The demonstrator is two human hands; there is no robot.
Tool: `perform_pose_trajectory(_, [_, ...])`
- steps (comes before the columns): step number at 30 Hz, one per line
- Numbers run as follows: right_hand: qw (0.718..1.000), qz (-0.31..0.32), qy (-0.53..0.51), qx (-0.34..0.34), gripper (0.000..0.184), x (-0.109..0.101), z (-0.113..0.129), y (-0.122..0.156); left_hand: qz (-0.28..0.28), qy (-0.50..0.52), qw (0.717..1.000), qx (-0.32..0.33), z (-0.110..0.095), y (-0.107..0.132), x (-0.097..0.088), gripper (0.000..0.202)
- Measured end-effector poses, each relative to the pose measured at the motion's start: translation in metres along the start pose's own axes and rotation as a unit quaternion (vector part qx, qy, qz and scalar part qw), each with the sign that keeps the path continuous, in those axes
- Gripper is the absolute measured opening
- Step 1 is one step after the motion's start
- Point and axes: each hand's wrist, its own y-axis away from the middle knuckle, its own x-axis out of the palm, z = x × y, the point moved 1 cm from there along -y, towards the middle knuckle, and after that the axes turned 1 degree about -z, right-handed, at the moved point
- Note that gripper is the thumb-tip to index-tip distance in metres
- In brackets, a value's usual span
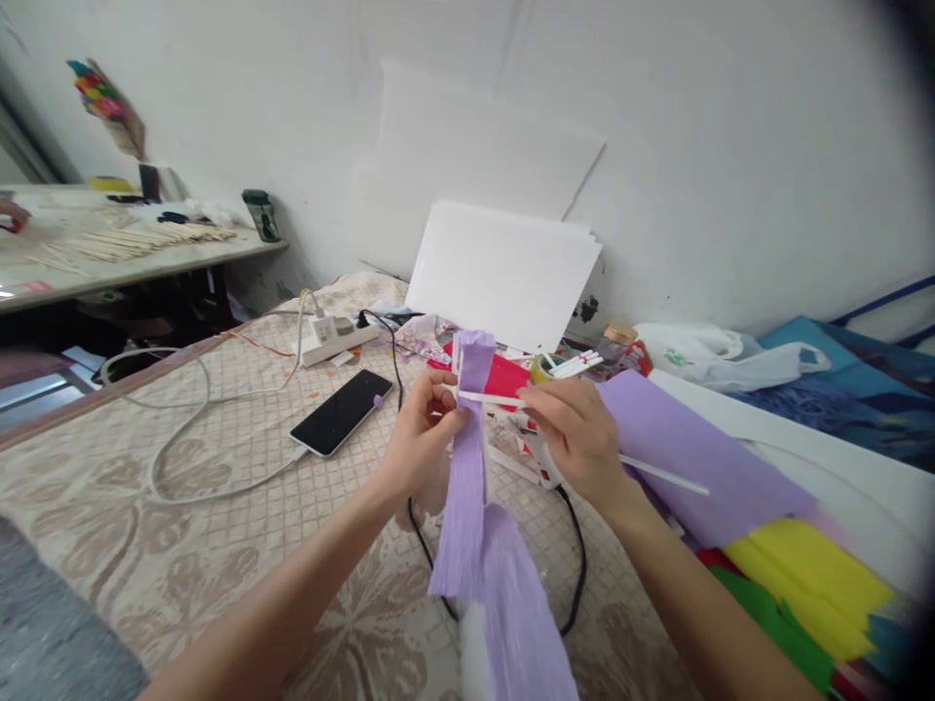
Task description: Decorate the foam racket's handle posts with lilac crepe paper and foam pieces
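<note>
My left hand [428,428] pinches a long strip of purple crepe paper [467,477], held upright above the table. The strip's top end stands above my fingers, and its lower part hangs down in two tails toward me. A thin white strip [491,398] crosses the crepe paper at my left fingertips. Its other side is gripped between the thumb and fingers of my right hand [577,428], and a white end [668,475] sticks out past that hand. Whether the white strip is paper or tape I cannot tell.
On the patterned tablecloth [241,526] lie a phone [342,413] on a charging cable and a power strip [340,344]. White boards [504,273] lean on the wall. Purple sheets [701,458] and yellow paper [810,584] lie right. A person's hand [13,214] shows far left.
</note>
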Motion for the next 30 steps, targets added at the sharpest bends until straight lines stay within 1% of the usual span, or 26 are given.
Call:
perform_pose_trajectory(2, [0.996,-0.062,-0.034,0.048,0.028,-0.002,0.003,0.002,0.004,-0.002,1.0,-0.001,-0.002,0.001,-0.001,0.024])
perform_pose_trajectory(3, [0.99,-0.1,-0.046,0.086,0.027,-0.003,0.005,0.003,0.005,-0.002,1.0,-0.003,-0.003,0.0,-0.003,0.024])
perform_pose_trajectory(5, [0.964,-0.171,-0.071,0.192,0.023,-0.002,0.012,0.006,0.003,-0.002,1.0,-0.007,-0.004,-0.001,-0.006,0.023])
perform_pose_trajectory(6, [0.942,-0.194,-0.099,0.253,0.02,0.0,0.017,0.007,0.0,-0.001,1.0,-0.009,-0.004,-0.002,-0.009,0.023])
perform_pose_trajectory(7, [0.915,-0.205,-0.146,0.316,0.019,0.003,0.022,0.009,-0.002,0.0,1.0,-0.012,-0.004,-0.003,-0.011,0.024])
perform_pose_trajectory(9, [0.843,-0.192,-0.271,0.424,0.019,0.013,0.034,0.014,0.002,0.005,1.0,-0.025,-0.003,-0.006,-0.014,0.028])
perform_pose_trajectory(11, [0.757,-0.167,-0.384,0.501,0.02,0.023,0.046,0.022,0.004,0.004,0.999,-0.042,-0.002,-0.008,-0.017,0.031])
perform_pose_trajectory(12, [0.724,-0.158,-0.419,0.525,0.021,0.027,0.051,0.026,0.001,0.001,0.999,-0.045,-0.002,-0.008,-0.017,0.031])
perform_pose_trajectory(13, [0.697,-0.151,-0.444,0.542,0.022,0.03,0.056,0.031,-0.003,-0.004,0.999,-0.045,-0.001,-0.009,-0.017,0.029])
perform_pose_trajectory(14, [0.678,-0.148,-0.46,0.554,0.023,0.032,0.059,0.035,-0.006,-0.009,0.999,-0.043,-0.001,-0.009,-0.016,0.028])
perform_pose_trajectory(15, [0.666,-0.145,-0.471,0.561,0.024,0.033,0.061,0.038,-0.01,-0.013,0.999,-0.039,-0.001,-0.009,-0.015,0.026])
perform_pose_trajectory(16, [0.659,-0.144,-0.477,0.564,0.024,0.033,0.061,0.04,-0.011,-0.016,0.999,-0.034,-0.001,-0.008,-0.014,0.026])
perform_pose_trajectory(17, [0.658,-0.144,-0.478,0.564,0.024,0.032,0.06,0.042,-0.011,-0.02,0.999,-0.03,-0.002,-0.007,-0.013,0.027])
perform_pose_trajectory(18, [0.663,-0.145,-0.475,0.561,0.024,0.031,0.058,0.042,-0.008,-0.021,0.999,-0.027,-0.003,-0.007,-0.011,0.028])
perform_pose_trajectory(21, [0.694,-0.159,-0.45,0.539,0.024,0.027,0.046,0.04,0.005,-0.024,0.999,-0.021,-0.005,-0.005,-0.006,0.033])
perform_pose_trajectory(23, [0.704,-0.177,-0.44,0.529,0.025,0.026,0.039,0.037,0.012,-0.026,0.999,-0.024,-0.007,-0.006,-0.004,0.033])
perform_pose_trajectory(24, [0.701,-0.185,-0.44,0.529,0.025,0.027,0.037,0.036,0.013,-0.029,0.999,-0.025,-0.007,-0.007,-0.003,0.032])
perform_pose_trajectory(26, [0.687,-0.193,-0.45,0.536,0.025,0.032,0.035,0.036,0.01,-0.03,0.999,-0.03,-0.007,-0.009,-0.001,0.029])
perform_pose_trajectory(30, [0.657,-0.202,-0.461,0.561,0.024,0.042,0.04,0.039,0.005,-0.019,0.999,-0.036,-0.006,-0.011,0.003,0.026])
